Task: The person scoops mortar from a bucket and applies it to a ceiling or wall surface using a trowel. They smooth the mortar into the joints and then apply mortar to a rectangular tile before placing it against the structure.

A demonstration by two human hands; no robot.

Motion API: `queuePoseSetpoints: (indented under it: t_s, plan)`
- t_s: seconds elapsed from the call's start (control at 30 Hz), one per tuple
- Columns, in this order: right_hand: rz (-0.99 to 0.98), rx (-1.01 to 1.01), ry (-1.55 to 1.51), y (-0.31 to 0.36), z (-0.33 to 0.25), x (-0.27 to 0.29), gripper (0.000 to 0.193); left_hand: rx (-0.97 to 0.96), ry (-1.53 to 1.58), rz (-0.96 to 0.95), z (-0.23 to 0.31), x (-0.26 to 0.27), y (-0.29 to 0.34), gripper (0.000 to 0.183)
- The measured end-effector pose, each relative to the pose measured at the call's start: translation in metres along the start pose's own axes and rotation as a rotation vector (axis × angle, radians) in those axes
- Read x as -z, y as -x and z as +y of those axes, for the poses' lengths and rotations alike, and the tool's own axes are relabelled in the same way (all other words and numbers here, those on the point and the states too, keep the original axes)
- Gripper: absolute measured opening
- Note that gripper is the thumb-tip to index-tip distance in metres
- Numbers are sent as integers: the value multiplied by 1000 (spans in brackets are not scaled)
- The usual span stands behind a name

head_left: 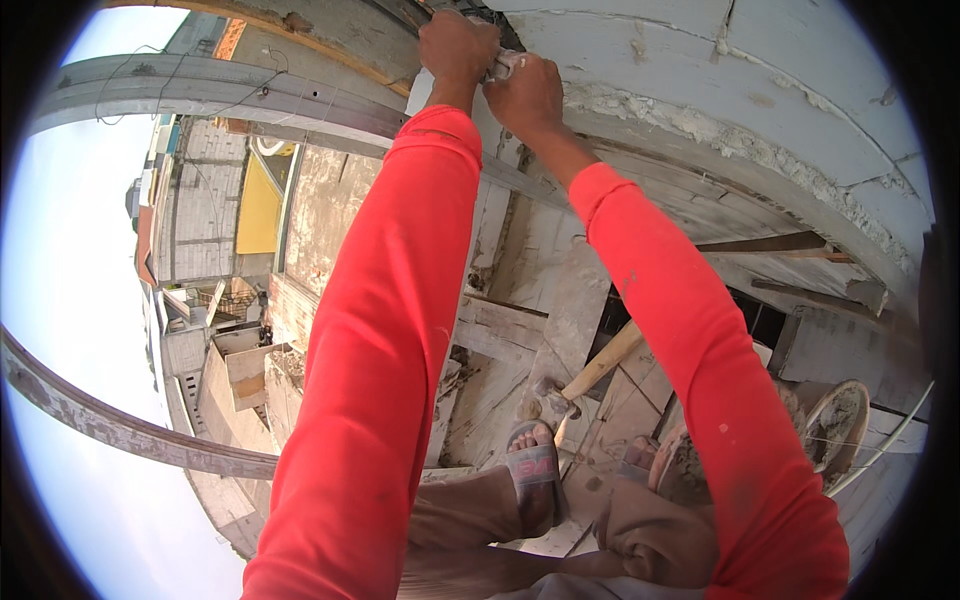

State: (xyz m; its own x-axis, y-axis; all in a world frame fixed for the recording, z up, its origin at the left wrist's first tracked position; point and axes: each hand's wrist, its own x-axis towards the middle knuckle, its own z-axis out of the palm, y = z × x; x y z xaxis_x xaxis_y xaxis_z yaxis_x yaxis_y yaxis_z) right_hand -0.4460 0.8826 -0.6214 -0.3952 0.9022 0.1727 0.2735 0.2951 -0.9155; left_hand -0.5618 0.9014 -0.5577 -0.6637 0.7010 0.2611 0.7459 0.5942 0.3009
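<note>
Head view: at 12 o'clock the person's left hand [460, 48] and right hand [527, 93] are curled close together against a whitish piece [502, 66], mostly hidden; whether either pinches it, one cannot tell. A pale block wall [670, 50] spreads toward 1 o'clock. At 4 o'clock lies a wooden-handled hammer [603, 362]; a sandal [535, 478] sits near half past five.
</note>
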Motion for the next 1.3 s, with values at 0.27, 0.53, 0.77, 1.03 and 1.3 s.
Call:
queuePoseSetpoints:
  t_s: [0.27, 0.53, 0.77, 1.03, 1.3]
  plan:
    - [-7, 2, -316, -28, 8, 13, 60, -66, 183, 59, -15, -9, -7, 33]
    - [113, 88, -18, -42, 5, 4, 39, -131, 56, 30, -20, -9, -15, 35]
    - [32, 231, 261, -49, -10, 10, 33, -71, 33, 60, -8, -2, -21, 34]
    - [129, 36, -135, -14, 2, -8, 23, 15, 24, 65, -4, -3, -18, 36]
    - [146, -32, -70, -32, -5, -11, 31, 40, -57, 141, -19, -9, -28, 35]
